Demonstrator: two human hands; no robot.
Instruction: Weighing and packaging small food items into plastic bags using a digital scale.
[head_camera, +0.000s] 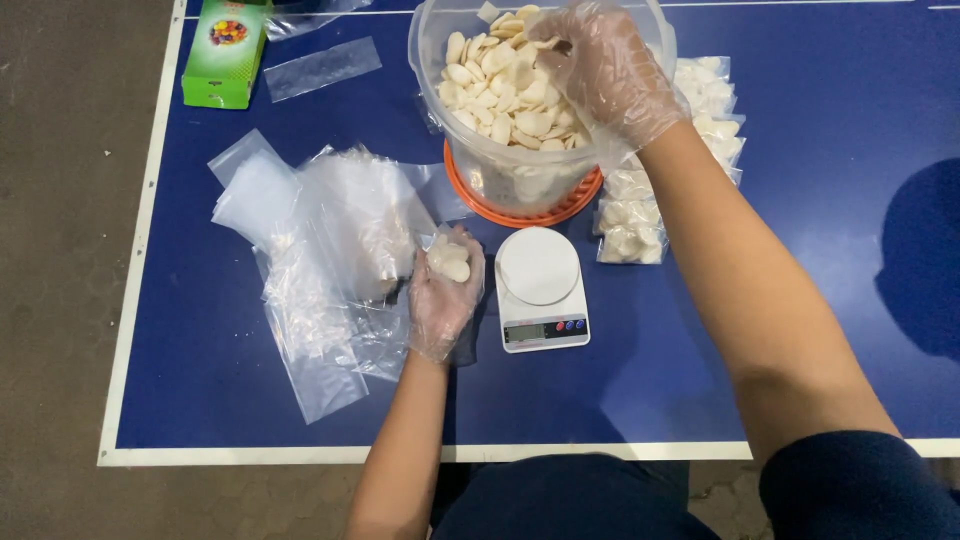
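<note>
Left hand (445, 295), clear-gloved, cupped closed on pale crackers (449, 262), beside white digital kitchen scale (541, 288). Right hand (600, 65) farther out, fingers closing on crackers inside clear plastic tub (520, 170). Hands well apart.

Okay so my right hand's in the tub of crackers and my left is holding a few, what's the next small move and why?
Probably close the right hand on a few pale crackers and lift clear of the tub. That gloved hand is already among them at the tub's top, while the left hand cups only a few pieces beside the bare scale.
</note>
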